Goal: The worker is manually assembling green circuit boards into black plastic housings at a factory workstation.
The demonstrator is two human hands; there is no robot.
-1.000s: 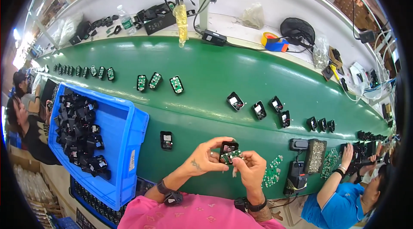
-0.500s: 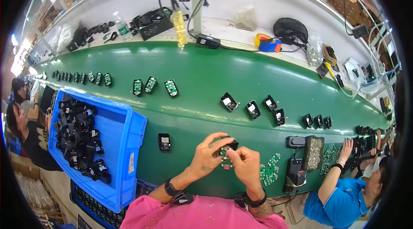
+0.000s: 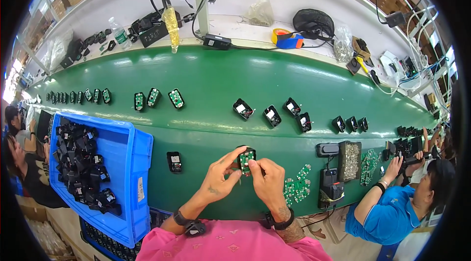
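Between my hands is a small black plastic case with a green circuit board [image 3: 247,157] seated in its open side. My left hand [image 3: 219,176] grips the case by its left side and top edge, fingers curled round it. The thumb and fingers of my right hand [image 3: 268,178] close on its right side, the thumb against the board's face. To the left, a single black case [image 3: 174,161] lies on the green work surface. Right of my hands is a loose pile of green circuit boards [image 3: 297,185].
A blue crate [image 3: 140,163] of black cases stands at left. Black cases [image 3: 272,115] and board-fitted cases [image 3: 154,97] line the green belt [image 3: 206,79]. Right are a black device [image 3: 331,185] and a tray of small metal parts [image 3: 350,161]. A co-worker in blue [image 3: 387,217] sits at right.
The view has shifted, so the bench appears further left. The case in my hands is now more upright, with its board facing me and sitting inside; before, the board stuck out below it.
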